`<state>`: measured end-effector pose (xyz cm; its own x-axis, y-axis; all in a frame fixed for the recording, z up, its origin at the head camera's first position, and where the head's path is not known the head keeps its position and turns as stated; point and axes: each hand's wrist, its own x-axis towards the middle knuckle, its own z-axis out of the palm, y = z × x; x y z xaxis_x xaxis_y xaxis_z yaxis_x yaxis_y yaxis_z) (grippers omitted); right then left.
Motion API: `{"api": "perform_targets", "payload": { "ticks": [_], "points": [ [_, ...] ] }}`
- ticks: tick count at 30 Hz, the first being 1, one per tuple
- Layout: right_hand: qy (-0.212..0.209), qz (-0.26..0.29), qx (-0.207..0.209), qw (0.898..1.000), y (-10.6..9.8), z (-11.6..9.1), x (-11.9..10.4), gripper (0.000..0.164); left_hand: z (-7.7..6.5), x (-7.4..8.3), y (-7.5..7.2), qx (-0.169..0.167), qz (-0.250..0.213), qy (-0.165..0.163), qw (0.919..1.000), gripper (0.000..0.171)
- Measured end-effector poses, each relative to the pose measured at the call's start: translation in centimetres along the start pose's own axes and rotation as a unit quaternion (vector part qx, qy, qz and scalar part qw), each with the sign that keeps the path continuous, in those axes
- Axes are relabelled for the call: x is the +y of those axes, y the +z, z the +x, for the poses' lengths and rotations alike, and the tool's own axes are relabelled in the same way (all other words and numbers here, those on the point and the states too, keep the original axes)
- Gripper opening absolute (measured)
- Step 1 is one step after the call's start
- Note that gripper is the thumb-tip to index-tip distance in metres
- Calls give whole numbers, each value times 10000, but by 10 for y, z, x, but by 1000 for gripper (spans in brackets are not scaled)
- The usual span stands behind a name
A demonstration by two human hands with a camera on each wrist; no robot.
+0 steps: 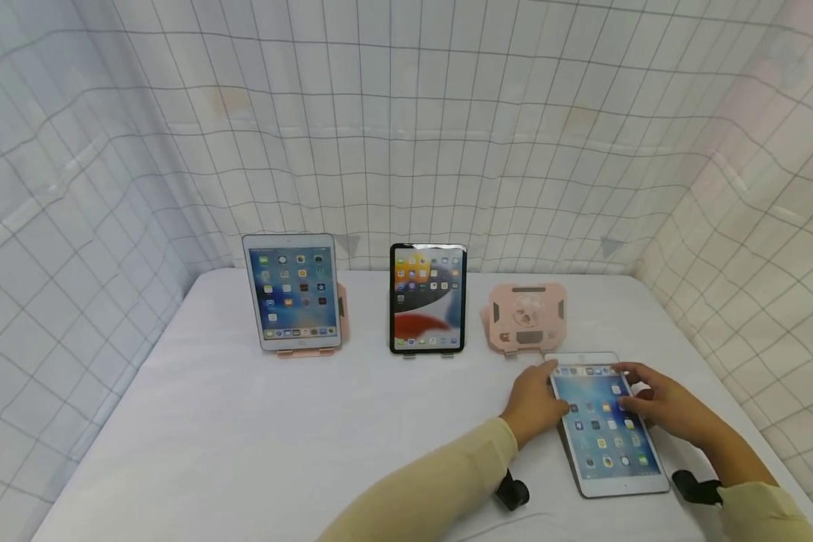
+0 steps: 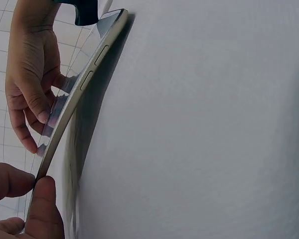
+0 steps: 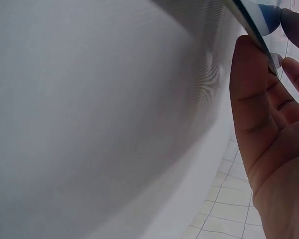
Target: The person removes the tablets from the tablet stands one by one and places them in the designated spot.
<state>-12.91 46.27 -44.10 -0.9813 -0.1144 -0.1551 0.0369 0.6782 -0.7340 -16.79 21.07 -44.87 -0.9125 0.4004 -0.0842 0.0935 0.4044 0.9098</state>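
Observation:
A white-framed tablet [image 1: 610, 425] with a lit screen of app icons lies at the front right, its home button end pointing away from me. My left hand [image 1: 534, 403] pinches its left edge near the far end, thumb over the screen and a finger underneath. On the opposite edge, my right hand [image 1: 674, 406] grips with the thumb on the glass and a finger beneath. The left wrist view shows the tablet's edge [image 2: 82, 87] tilted above the white tabletop, a shadow under it. Just beyond stands a pink tablet stand [image 1: 528, 316] holding nothing.
A white tablet [image 1: 294, 293] leans on a pink stand at the back left. A black-framed tablet [image 1: 428, 297] stands upright at the back middle. Grid-patterned curtains [image 1: 406, 135] surround the white table [image 1: 278, 452]. Black wrist straps [image 1: 513, 493] show near both wrists.

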Motion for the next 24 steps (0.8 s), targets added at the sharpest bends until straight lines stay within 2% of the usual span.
{"api": "perform_targets", "payload": {
  "ticks": [7,16,24],
  "points": [
    [190,-190,-196,9994,3,1,2,63,-1,-5,3,-39,106,-77,9999,69],
    [200,-664,-241,9973,3,3,-2,59,1,-1,4,-106,966,-139,9952,69],
    [202,-988,-182,9947,6,4,-3,58,0,3,4,-77,1359,-66,9907,68]
  ]
}}
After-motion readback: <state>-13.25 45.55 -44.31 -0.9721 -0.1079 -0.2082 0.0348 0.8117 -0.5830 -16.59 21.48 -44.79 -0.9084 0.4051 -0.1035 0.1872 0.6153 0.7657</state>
